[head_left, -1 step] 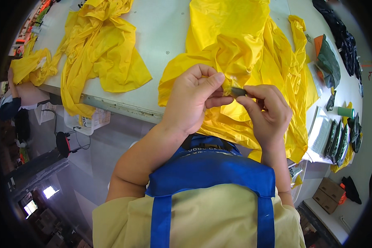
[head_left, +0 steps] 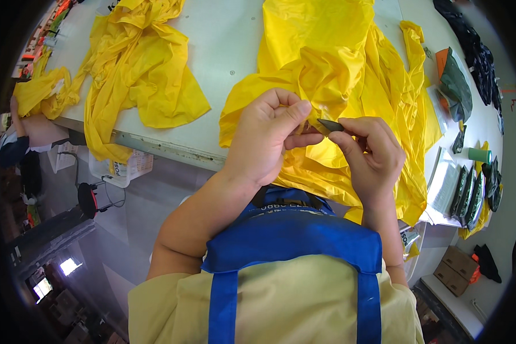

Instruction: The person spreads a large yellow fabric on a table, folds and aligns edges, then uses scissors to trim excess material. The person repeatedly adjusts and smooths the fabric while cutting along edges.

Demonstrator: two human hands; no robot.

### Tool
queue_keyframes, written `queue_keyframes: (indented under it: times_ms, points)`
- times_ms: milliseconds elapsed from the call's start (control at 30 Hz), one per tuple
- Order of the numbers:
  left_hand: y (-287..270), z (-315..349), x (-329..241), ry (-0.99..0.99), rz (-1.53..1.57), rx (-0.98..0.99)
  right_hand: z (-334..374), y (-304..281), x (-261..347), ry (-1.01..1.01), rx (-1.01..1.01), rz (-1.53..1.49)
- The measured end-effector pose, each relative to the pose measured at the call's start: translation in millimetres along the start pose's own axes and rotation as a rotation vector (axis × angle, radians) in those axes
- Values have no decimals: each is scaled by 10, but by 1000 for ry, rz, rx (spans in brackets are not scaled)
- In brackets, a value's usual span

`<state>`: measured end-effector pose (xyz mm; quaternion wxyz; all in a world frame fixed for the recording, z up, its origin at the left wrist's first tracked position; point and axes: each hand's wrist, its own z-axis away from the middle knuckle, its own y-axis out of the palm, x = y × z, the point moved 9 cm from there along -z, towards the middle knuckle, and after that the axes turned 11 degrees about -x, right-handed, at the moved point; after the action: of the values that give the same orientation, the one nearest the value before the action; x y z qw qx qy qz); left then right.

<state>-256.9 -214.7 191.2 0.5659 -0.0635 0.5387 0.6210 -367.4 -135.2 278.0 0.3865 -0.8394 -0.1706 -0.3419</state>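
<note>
Pinching a small dark blade-like tool [head_left: 329, 124] between thumb & forefinger, the right hand [head_left: 370, 155] keeps its fingers closed tight on it; the tool's long axis runs roughly left-right, its pointed end aimed left toward the left hand [head_left: 269, 137]. Can't tell exactly what kind of tool it is — flat, dark, thin, w/ a dull sheen. The left hand sits just beside the tip, fingers curled shut on a small fold of the yellow cloth [head_left: 327, 69], thumb pressed over it, so the cloth fold lies directly left of the tool tip, touching or nearly so. Both hands are about equally near the fold; the left has hold of it, the right brings the tool.

Cloth is thin, slick, crinkly, bright yellow, heaped in soft folds on the pale grey table [head_left: 223, 40] and spilling over the near edge toward the person. A second yellow heap [head_left: 137, 74] lies to the left, well apart, draping over the table edge. Far right: dark cloth pieces [head_left: 470, 46], a green & orange bundle [head_left: 456, 83], a small green roll [head_left: 479, 155], flat dark packets [head_left: 470, 192] on white sheets. Nearest the camera, blue apron straps [head_left: 292, 241] over a beige top.
</note>
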Motion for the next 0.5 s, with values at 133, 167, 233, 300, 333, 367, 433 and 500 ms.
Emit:
queue_keyframes:
  times_ms: [133,167,233,300,333,367,433,500]
  points:
    - [7,-12,-1,-19,45,28,90,-10,-328,382,-203,-570]
    - [6,-10,0,-29,58,35,93,-2,-406,450,-222,-655]
    - [8,0,6,-49,85,52,107,0,-394,406,-114,-504]
    - [29,2,14,-59,90,58,112,37,-351,266,-72,-333]
    - [40,3,19,-64,92,62,86,36,-242,182,-75,-283]
    - [36,3,20,-56,75,59,40,45,-137,73,-66,-244]
    - [15,2,30,-39,41,51,10,48,-66,17,-76,-215]
    - [18,11,6,2,54,82,-3,27,-119,117,-116,-226]
